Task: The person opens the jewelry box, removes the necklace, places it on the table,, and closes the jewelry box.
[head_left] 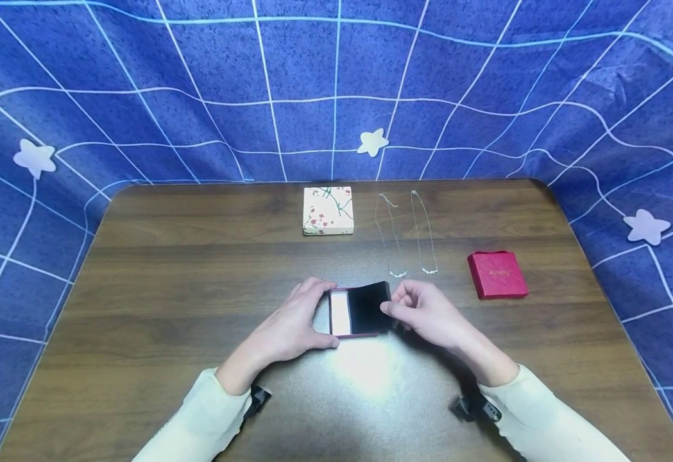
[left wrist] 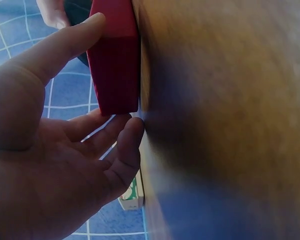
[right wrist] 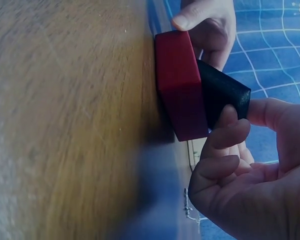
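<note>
A small red box base (left wrist: 117, 65) stands on the table, its white inside (head_left: 340, 314) showing at the left. My left hand (head_left: 298, 319) holds the box by its near and far sides, thumb on the near one. Over the right part of the box a black insert pad (head_left: 369, 308) sits tilted, its right end raised out of the box. My right hand (head_left: 423, 312) pinches that raised end between thumb and fingers. Two thin silver necklaces, a left one (head_left: 396, 274) and a right one (head_left: 430, 271), lie just beyond the right hand.
A red lid (head_left: 499, 274) with gold lettering lies to the right. Toward the table's back edge sits a cream floral box (head_left: 328, 212). Blue cloth with white grid lines (head_left: 209, 122) surrounds the wooden table (head_left: 197, 256).
</note>
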Demonstrator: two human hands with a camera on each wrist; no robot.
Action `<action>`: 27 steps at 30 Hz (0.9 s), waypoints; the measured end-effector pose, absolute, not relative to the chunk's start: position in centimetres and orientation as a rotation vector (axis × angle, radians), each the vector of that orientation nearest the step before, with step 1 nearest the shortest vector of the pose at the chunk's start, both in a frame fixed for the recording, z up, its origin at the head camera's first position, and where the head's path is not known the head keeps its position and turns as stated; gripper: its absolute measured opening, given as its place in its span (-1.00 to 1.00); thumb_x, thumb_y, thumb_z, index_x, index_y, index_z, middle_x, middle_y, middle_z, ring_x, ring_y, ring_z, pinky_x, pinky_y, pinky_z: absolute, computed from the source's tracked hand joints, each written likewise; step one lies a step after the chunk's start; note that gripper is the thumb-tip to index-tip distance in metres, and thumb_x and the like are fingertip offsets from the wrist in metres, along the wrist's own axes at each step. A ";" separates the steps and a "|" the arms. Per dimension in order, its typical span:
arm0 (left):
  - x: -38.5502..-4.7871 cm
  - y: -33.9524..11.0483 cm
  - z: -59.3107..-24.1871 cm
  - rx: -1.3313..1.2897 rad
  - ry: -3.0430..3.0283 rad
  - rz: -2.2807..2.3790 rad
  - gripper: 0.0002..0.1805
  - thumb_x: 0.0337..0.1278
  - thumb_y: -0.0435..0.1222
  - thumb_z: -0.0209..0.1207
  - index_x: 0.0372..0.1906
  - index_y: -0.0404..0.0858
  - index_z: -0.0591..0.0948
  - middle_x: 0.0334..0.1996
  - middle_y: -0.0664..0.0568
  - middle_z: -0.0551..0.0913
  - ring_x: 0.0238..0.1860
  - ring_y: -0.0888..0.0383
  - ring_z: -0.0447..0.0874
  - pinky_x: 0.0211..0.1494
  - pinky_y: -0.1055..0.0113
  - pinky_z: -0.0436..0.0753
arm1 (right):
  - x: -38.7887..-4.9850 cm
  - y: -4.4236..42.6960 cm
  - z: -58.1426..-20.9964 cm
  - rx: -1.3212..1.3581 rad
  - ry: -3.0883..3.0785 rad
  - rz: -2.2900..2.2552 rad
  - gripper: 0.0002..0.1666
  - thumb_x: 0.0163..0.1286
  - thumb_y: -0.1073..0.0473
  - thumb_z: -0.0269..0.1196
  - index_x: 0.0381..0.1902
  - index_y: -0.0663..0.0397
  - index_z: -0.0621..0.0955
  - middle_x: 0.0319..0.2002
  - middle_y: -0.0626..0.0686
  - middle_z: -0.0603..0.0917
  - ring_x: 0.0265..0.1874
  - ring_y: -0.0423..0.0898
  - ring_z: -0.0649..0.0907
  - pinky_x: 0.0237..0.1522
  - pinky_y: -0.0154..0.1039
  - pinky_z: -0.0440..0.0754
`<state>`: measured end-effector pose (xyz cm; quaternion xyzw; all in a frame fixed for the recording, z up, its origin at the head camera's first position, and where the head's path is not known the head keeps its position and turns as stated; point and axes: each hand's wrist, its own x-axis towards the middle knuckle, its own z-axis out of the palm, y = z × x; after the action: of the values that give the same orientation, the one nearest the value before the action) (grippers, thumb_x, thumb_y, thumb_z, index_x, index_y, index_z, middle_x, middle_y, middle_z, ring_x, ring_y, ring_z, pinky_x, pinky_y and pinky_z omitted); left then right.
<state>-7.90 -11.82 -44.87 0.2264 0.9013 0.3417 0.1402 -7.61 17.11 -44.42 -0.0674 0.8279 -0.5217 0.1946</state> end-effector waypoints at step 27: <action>-7.9 -11.8 -44.8 0.694 2.611 0.988 0.00 -0.14 -0.14 0.67 0.46 -0.30 0.45 0.30 -0.04 0.52 0.33 0.00 0.43 0.44 0.00 0.43 | -7.9 15.3 -45.1 -0.195 2.328 -1.426 -0.73 0.42 0.04 0.43 -0.34 0.07 0.62 -0.62 -0.06 0.58 -0.59 -0.14 0.50 -0.51 -0.29 0.41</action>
<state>-7.93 -11.76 -44.82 0.2390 0.8998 0.3403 0.1320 -7.95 15.31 -45.09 -0.0699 0.8331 -0.5105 0.2009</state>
